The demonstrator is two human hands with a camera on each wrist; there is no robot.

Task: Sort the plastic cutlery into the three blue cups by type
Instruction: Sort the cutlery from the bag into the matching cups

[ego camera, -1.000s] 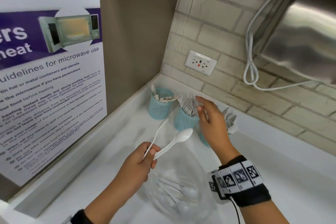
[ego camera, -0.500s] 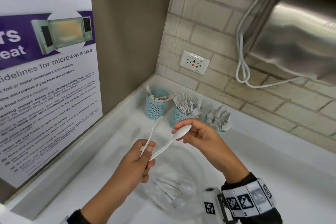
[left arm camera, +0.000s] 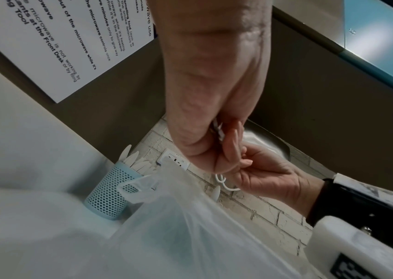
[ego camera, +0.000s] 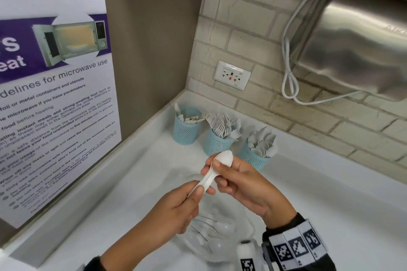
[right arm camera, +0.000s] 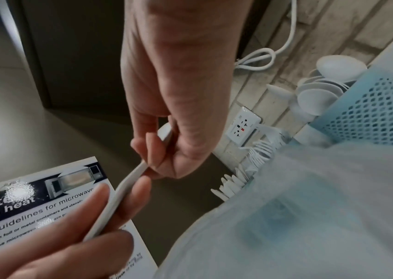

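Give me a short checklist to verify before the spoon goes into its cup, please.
1. Right hand grips the spoon near its bowl: ok.
2. Left hand released the handle: not ok, its fingers pinch it.
3. Spoon cup, the rightmost, stands upright: ok.
4. Room left in that cup: cannot tell, it looks crowded.
5. Second utensil in the left hand: cannot tell.
6. More cutlery waiting in the clear bag: ok.
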